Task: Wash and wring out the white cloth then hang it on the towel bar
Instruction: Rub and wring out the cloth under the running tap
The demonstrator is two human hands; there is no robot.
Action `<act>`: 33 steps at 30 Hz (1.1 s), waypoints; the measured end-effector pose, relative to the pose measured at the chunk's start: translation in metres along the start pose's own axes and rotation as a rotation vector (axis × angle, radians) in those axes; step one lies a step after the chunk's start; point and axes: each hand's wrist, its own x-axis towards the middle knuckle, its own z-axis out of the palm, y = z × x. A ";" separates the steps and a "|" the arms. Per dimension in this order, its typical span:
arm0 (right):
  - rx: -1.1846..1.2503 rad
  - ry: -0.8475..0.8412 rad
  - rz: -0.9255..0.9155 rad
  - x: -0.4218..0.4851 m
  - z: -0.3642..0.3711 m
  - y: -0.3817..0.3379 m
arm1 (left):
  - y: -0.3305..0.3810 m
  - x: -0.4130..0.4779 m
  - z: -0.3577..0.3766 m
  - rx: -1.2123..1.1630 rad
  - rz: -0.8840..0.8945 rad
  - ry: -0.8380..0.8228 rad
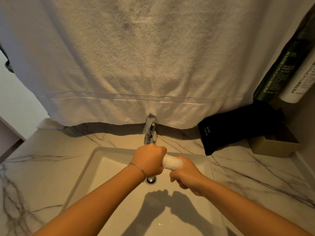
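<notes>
The white cloth (pixel 172 162) is rolled into a tight wad over the white sink basin (pixel 95 169). My left hand (pixel 150 159) is clenched around its left end, knuckles up, a thin bracelet on the wrist. My right hand (pixel 185 176) grips the right end, lower and nearer to me. Only the short middle of the cloth shows between the two fists. The chrome faucet (pixel 150 132) stands just behind my left hand; I see no water running. The towel bar is hidden.
A big white towel (pixel 136 65) hangs across the wall behind the faucet. The marble counter (pixel 42 167) surrounds the basin, whose drain (pixel 151 180) shows below my left wrist. A black pouch (pixel 238 126), a beige box (pixel 272 147) and two bottles (pixel 289 74) sit at the right.
</notes>
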 end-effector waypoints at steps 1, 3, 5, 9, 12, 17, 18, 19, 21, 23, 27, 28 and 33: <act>0.124 -0.010 0.043 -0.003 0.004 0.002 | 0.000 0.001 0.000 0.019 0.024 0.021; 0.313 -0.041 0.100 -0.008 0.013 0.005 | -0.002 0.002 0.001 0.051 0.058 0.042; 0.477 -0.063 0.145 -0.011 0.019 0.007 | -0.002 0.002 0.004 0.075 0.077 0.056; 0.639 -0.044 0.218 -0.015 0.025 0.013 | 0.000 0.003 0.009 0.060 0.107 0.078; 0.598 -0.033 0.220 -0.021 0.026 0.015 | 0.002 0.000 0.015 0.049 0.104 0.077; -0.344 0.061 -0.055 -0.023 -0.005 -0.010 | 0.000 -0.011 0.006 -0.040 0.019 0.065; -0.538 0.128 -0.188 -0.025 -0.013 -0.016 | -0.001 -0.015 0.001 -0.050 0.059 0.154; -0.665 0.219 -0.352 -0.029 -0.019 -0.019 | -0.002 -0.019 -0.002 -0.085 0.114 0.268; -0.766 0.382 -0.629 -0.033 -0.028 -0.019 | -0.002 -0.026 -0.004 -0.187 0.127 0.406; -0.864 0.326 -0.544 -0.031 -0.022 -0.010 | 0.003 -0.029 0.000 -0.147 0.061 0.135; -0.634 -0.026 -0.128 -0.025 -0.017 0.013 | -0.002 -0.030 0.024 -0.414 -0.015 -0.147; -0.499 -0.060 -0.106 -0.026 -0.021 0.014 | -0.006 -0.034 0.023 -0.568 -0.019 -0.108; 0.164 -0.237 -0.047 -0.037 -0.044 0.006 | -0.023 -0.042 -0.006 -1.130 0.027 -0.067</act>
